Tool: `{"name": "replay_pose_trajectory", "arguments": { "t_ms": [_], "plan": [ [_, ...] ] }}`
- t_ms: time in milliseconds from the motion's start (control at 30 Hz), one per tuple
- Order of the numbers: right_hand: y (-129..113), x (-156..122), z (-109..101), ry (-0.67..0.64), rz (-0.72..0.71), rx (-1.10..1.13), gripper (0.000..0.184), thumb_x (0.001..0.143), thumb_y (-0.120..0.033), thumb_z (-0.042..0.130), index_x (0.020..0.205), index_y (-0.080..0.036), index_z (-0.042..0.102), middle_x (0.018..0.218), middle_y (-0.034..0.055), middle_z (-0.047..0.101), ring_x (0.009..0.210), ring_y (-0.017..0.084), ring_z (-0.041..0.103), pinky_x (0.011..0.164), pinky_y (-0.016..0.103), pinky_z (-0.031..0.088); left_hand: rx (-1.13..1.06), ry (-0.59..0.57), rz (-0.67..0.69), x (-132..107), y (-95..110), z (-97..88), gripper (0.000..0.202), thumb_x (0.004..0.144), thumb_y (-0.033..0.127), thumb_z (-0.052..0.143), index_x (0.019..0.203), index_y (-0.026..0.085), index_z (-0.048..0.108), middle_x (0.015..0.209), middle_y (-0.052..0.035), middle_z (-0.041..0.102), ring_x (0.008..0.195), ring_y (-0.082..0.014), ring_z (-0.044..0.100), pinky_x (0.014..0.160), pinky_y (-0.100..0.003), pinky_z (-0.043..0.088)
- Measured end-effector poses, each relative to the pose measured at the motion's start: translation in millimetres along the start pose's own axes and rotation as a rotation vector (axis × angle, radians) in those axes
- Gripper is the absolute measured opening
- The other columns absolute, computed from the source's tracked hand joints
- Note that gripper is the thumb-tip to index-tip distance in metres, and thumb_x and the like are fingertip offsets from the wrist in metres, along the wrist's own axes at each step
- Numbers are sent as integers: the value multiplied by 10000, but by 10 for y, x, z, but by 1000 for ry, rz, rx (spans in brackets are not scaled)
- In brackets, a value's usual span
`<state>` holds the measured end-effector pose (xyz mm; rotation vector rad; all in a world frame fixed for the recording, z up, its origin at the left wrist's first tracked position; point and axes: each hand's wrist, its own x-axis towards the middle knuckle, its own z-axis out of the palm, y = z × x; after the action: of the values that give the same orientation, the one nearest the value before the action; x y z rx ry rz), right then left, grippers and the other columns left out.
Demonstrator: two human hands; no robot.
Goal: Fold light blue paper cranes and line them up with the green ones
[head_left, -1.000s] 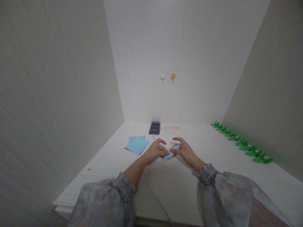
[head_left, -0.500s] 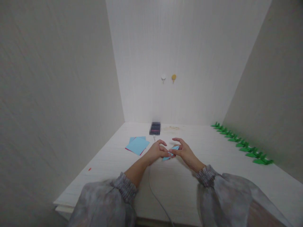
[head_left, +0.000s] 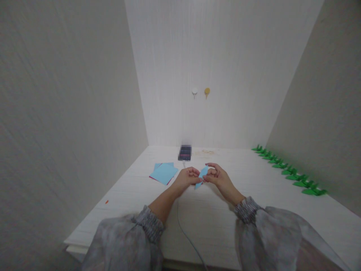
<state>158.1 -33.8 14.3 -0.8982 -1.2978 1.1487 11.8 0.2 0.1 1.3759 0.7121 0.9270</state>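
Note:
A small folded piece of light blue paper (head_left: 203, 172) is held between my two hands, above the middle of the table. My left hand (head_left: 186, 180) pinches its lower left side, the thumb lying along the front. From the other side my right hand (head_left: 220, 180) grips the paper's right edge between thumb and fingers. The paper is narrow, with pointed ends, and stands tilted with one tip up. Parts of its folds are hidden behind my fingers. Left of my hands lie loose blue paper sheets (head_left: 164, 173) with a red edge showing beneath.
A phone (head_left: 185, 153) with a blurred screen lies near the back wall, its white cable (head_left: 183, 230) running under my left arm to the front edge. Several green folded paper pieces (head_left: 300, 182) line the right side. A small orange scrap (head_left: 106, 202) lies at left.
The folded paper has turned more upright, showing a broader blue face. My fingers have shifted on it, and the right fingers are curled closer to it. The sheets have not moved.

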Motion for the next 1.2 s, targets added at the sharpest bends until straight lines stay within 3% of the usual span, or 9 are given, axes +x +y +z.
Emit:
{"name": "replay_pose_trajectory", "arguments": {
  "t_ms": [400,533,733,1200],
  "plan": [
    [-23,-26,0,-38,26,-47,416,547,-253,644,915,-184,462,544,-50,537,510,131,543,571,286,441,-23,-43,-49,0,-15,6,325,578,371,624,756,127,506,681,-49,631,600,-131,582,546,-220,403],
    [11,-8,-40,-73,3,-132,232,627,-335,581,770,-155,544,553,-7,553,525,120,521,530,244,404,6,-26,-42,18,-39,-9,326,548,356,649,728,117,520,649,-41,623,573,-120,569,529,-208,392],
    [52,14,-89,-57,-30,-267,202,653,-349,546,632,-155,599,507,-20,505,486,94,435,491,222,340,36,-72,-59,-4,-31,0,271,555,329,647,689,114,551,580,-23,609,523,-110,552,516,-211,389],
    [62,6,-92,-80,-14,-147,213,690,-328,510,621,-152,609,515,-10,514,493,94,427,487,221,327,40,-106,-87,-24,20,14,244,555,302,642,689,106,588,578,-32,621,493,-107,543,499,-212,392]
  ]
}}
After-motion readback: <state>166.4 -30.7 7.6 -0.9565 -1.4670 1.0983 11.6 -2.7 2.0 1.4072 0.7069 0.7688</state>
